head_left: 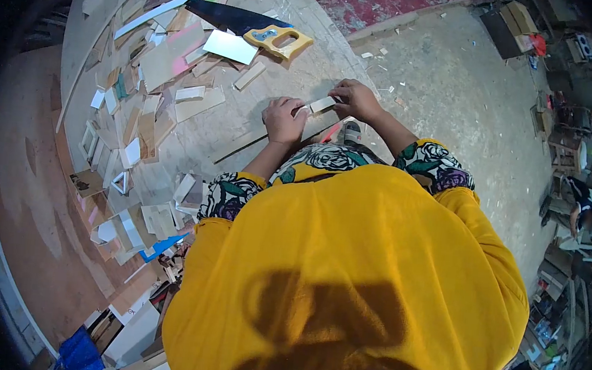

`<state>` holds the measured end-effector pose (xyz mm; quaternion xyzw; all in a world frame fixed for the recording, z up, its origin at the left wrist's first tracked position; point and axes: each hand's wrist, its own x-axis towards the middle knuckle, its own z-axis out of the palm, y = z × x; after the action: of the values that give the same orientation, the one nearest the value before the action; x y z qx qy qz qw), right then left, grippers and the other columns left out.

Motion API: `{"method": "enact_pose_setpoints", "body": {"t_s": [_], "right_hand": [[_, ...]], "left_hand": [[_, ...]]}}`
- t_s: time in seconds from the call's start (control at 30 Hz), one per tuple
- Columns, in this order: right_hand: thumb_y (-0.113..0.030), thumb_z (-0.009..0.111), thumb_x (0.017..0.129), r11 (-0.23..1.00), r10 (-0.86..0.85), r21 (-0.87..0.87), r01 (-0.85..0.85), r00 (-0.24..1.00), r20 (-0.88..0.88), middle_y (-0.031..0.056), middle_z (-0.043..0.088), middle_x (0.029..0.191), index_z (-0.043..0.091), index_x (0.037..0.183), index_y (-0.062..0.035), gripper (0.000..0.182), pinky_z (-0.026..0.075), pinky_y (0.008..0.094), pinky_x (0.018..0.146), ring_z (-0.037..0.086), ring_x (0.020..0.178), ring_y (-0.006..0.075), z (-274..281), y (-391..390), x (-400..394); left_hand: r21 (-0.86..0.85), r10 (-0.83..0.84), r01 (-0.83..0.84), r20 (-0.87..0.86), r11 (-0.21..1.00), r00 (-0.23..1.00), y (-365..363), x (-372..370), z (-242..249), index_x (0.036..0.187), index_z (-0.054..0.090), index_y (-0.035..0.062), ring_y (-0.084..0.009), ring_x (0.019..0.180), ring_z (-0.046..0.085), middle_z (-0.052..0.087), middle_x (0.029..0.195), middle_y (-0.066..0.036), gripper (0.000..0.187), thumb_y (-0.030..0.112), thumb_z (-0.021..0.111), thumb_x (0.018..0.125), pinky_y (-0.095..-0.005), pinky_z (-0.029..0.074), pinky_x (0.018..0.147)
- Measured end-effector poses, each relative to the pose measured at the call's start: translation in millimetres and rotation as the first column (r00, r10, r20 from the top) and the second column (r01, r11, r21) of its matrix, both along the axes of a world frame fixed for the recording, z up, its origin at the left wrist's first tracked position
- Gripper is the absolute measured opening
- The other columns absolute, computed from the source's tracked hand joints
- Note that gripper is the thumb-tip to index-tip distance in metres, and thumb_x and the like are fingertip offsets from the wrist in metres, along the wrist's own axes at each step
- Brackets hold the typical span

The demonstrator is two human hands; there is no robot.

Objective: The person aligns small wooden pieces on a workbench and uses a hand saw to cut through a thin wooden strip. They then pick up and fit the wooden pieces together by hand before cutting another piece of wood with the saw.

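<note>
Near the table's front edge, my left hand (pixel 285 119) has its fingers closed around a small pale piece of wood (pixel 301 111). My right hand (pixel 355 100) pinches the right end of a short light wooden block (pixel 322 104). The two pieces lie close together between my hands; whether they touch is too small to tell. Another small wooden block (pixel 250 76) rests on the table up and to the left of my hands. Beyond it is a handsaw with a yellow handle (pixel 279 41), beside a white rectangular board (pixel 230 47).
Wood offcuts (pixel 146 128) cover the left part of the table (pixel 210 133). A long thin strip (pixel 242 144) lies by the near edge. Wood chips are scattered on the concrete floor (pixel 468 122). Another person (pixel 581 206) is at the far right, among piled materials.
</note>
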<state>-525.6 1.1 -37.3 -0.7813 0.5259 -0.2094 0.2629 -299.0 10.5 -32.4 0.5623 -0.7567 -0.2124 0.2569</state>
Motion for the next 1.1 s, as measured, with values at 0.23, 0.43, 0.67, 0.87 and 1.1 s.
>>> {"method": "enact_pose_setpoints", "body": {"t_s": [0.23,0.43,0.67,0.87,1.1], "right_hand": [[-0.013,0.070,0.066,1.000,-0.007,-0.012,0.007,1.000,-0.018,0.0093,0.060,0.095,0.066,0.097,-0.0093,0.032,0.047,0.0355,0.078,0.058,0.090,0.0272,-2.2,0.5,0.4],[-0.012,0.069,0.066,1.000,-0.009,-0.021,0.009,1.000,-0.019,0.0086,0.060,0.095,0.066,0.096,-0.0095,0.030,0.047,0.0354,0.077,0.057,0.089,0.0272,3.3,0.2,1.3],[-0.017,0.067,0.066,0.998,0.025,-0.054,-0.028,0.998,-0.060,0.0090,0.060,0.091,0.066,0.094,-0.0107,0.029,0.047,0.0368,0.074,0.057,0.087,0.0287,0.4,-11.6,-9.3],[-0.014,0.067,0.064,0.997,0.028,-0.065,-0.032,0.998,-0.057,0.0083,0.060,0.090,0.065,0.093,-0.0102,0.029,0.048,0.0365,0.073,0.058,0.087,0.0283,4.3,-12.1,-12.9],[-0.016,0.066,0.067,0.997,0.006,-0.076,-0.012,0.997,-0.075,0.0088,0.060,0.089,0.065,0.093,-0.0119,0.026,0.048,0.0373,0.071,0.058,0.086,0.0291,-1.0,-11.1,-10.8]], "left_hand": [[-0.128,-0.181,0.168,-0.096,0.977,0.979,-0.7,4.7,-10.8,0.081,0.067,0.0124,-0.0254,0.087,0.056,0.061,0.088,-0.004,0.016,0.021,0.066,0.068,-0.0402,0.039,0.080],[-0.175,-0.191,0.168,-0.125,0.970,0.974,-1.2,2.6,-14.7,0.081,0.068,0.0115,-0.0262,0.085,0.056,0.062,0.087,-0.006,0.015,0.019,0.067,0.067,-0.0400,0.041,0.078],[-0.149,-0.202,0.178,-0.166,0.973,0.965,-8.2,-7.2,-15.5,0.081,0.067,0.0096,-0.0278,0.085,0.056,0.062,0.087,-0.007,0.015,0.014,0.068,0.067,-0.0381,0.045,0.078],[-0.192,-0.235,0.205,-0.150,0.960,0.960,-11.0,-10.9,-12.5,0.081,0.066,0.0082,-0.0284,0.081,0.056,0.061,0.086,-0.008,0.015,0.012,0.070,0.067,-0.0366,0.046,0.072],[-0.234,-0.293,0.274,-0.050,0.933,0.955,-10.9,-8.4,-15.7,0.081,0.065,0.0078,-0.0291,0.081,0.055,0.059,0.088,-0.008,0.012,0.011,0.067,0.070,-0.0378,0.046,0.071]]}}
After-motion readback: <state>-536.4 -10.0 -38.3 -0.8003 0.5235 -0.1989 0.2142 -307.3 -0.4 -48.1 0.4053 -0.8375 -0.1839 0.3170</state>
